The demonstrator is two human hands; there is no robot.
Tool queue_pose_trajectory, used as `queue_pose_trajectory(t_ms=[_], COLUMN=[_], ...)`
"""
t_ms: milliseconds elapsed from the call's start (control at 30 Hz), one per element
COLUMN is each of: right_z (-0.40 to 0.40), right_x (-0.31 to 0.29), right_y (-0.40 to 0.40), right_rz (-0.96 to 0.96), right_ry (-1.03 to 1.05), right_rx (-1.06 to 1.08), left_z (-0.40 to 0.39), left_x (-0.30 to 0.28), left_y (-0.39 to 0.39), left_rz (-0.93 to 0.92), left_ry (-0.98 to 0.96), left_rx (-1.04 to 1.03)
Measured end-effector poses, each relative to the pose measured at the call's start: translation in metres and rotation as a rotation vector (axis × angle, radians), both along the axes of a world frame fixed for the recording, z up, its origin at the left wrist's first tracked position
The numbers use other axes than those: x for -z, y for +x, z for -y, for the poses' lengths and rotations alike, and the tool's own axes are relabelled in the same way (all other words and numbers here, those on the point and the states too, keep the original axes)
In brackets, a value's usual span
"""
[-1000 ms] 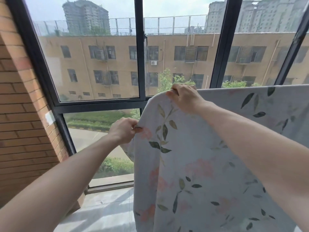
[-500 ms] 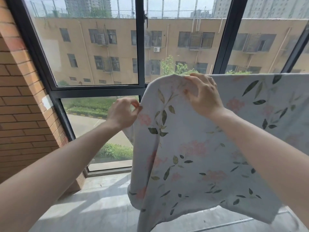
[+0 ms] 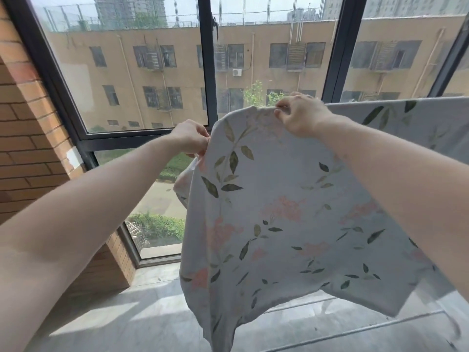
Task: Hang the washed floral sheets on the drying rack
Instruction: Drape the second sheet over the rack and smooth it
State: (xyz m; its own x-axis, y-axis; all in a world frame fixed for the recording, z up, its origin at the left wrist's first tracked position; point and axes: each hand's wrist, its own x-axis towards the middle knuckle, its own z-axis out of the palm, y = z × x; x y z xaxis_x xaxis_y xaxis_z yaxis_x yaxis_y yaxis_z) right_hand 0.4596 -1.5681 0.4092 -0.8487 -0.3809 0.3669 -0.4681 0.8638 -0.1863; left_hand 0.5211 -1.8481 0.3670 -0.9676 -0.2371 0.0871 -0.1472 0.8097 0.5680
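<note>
Whatever carries the pale grey cotton sheet printed with pink flowers and green leaves [image 3: 291, 199] lies wholly under the cloth along its top fold; I cannot see a bar or line there. The sheet runs off the right edge and its lowest corner off the bottom edge. The fingers of my left hand [image 3: 190, 139] are partly tucked behind the sheet's side hem. Both my forearms are cut off by the lower corners.

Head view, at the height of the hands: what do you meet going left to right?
Brick wall → left hand pinching the sheet's side edge → floral sheet → right hand gripping its top edge → the sheet's stretch running on to the right edge.
</note>
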Motion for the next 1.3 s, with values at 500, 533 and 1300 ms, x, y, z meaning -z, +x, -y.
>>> queue_pose_trajectory(t_ms=[500, 533, 1300], right_z=[0.003, 0.002, -0.164], right_x=[0.016, 0.017, 0.077], right_y=[-0.015, -0.016, 0.01], right_rz=[0.012, 0.012, 0.105], right_ry=[-0.138, -0.148, -0.282], right_rx=[-0.047, -0.051, 0.202], left_z=[-0.062, -0.064, -0.168], left_x=[-0.014, -0.01, -0.042], left_y=[0.005, 0.003, -0.056], left_rz=[-0.38, -0.417, -0.381], left_ry=[-0.2, -0.19, -0.599], left_rx=[0.224, 0.196, 0.524])
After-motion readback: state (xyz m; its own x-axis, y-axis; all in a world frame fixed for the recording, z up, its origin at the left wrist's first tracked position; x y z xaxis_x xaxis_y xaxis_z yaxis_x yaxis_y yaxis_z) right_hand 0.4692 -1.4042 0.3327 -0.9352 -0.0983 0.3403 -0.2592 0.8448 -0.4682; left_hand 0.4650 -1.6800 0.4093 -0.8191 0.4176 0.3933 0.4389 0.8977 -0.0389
